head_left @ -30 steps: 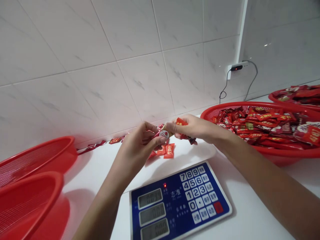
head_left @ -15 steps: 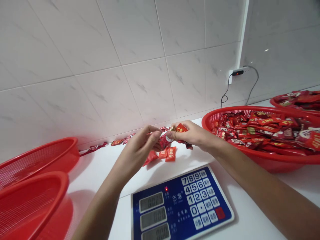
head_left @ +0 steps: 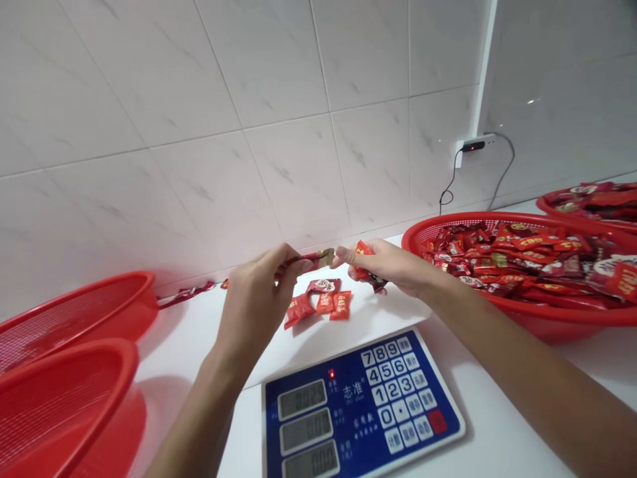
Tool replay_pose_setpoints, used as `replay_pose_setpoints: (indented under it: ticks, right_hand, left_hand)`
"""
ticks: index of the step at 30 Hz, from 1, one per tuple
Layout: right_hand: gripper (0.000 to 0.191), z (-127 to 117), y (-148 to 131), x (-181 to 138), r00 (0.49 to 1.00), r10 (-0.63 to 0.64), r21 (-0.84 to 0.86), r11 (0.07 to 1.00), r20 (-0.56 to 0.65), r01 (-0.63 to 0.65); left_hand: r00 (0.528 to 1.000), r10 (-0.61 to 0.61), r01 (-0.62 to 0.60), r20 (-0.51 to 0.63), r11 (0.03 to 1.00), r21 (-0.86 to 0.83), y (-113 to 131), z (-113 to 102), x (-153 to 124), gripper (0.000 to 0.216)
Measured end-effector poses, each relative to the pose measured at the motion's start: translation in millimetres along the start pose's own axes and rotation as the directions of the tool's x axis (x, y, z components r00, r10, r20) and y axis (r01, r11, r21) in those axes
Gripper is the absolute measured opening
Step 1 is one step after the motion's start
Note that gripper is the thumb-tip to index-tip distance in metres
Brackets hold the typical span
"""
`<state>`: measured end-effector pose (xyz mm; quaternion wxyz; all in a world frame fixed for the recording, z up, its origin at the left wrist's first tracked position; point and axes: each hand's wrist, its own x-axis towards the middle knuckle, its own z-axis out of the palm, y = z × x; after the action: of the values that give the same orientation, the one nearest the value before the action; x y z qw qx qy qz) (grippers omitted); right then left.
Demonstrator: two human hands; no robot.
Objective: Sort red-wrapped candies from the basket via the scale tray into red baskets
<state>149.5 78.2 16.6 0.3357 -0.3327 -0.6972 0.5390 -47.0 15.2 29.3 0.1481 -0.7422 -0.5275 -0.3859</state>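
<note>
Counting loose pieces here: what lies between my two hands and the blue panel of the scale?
Head view: a small cluster of red wrapped candies lies on the white surface between the left hand, the right hand and the scale panel.

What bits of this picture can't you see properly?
Head view:
- Scale screens: digits too faint to read.
- Sweets in the right hand: fingers cover most, so no count.
- Wrapped sweet pinched by the left hand: print too small.
- Red baskets at left: cut off by the edge.
- Full basket: cut off at right.
</note>
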Motion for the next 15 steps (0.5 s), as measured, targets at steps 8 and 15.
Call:
replay_pose_setpoints:
  ticks: [8, 15]
  right_hand:
    - [0.024, 9, 3, 0, 0.988, -0.147, -0.17, 0.976, -0.05, 0.137]
    - [0.03, 7, 7, 4, 0.987, -0.144, -0.143, 0.981, -0.07, 0.133]
  left_hand:
    - [0.938, -0.238, 0.312, 0.253, 0.898, -0.31, 7, 12, 1, 0.026]
    - [0.938, -0.265, 0.328, 0.225, 0.889, -0.32, 10, 18, -1, 0.024]
